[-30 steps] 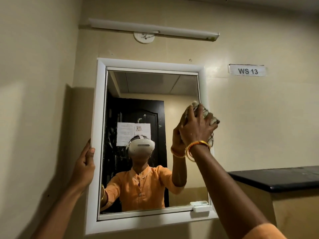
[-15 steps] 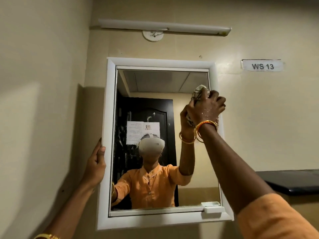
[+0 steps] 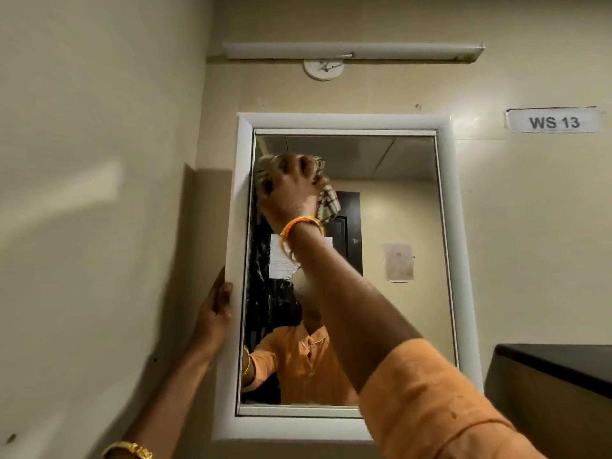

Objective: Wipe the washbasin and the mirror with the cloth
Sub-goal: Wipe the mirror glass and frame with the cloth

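Note:
A white-framed mirror (image 3: pixel 407 226) hangs on the cream wall ahead. My right hand (image 3: pixel 289 190) is raised to the glass's upper left corner, shut on a bunched checked cloth (image 3: pixel 328 202) pressed against the mirror. My left hand (image 3: pixel 215 309) grips the outer left edge of the mirror frame, about halfway up. The glass reflects a person in an orange shirt and a dark door with paper notices. The washbasin is out of view.
A tube light (image 3: pixel 351 51) and a round white fitting (image 3: pixel 324 69) sit above the mirror. A "WS 13" label (image 3: pixel 553 121) is on the wall at upper right. A black-topped counter (image 3: pixel 556 362) juts in at lower right. A side wall stands close on the left.
My right hand has swept the cloth from the mirror's right side up and across to its upper left corner. My left hand stays on the frame's left edge.

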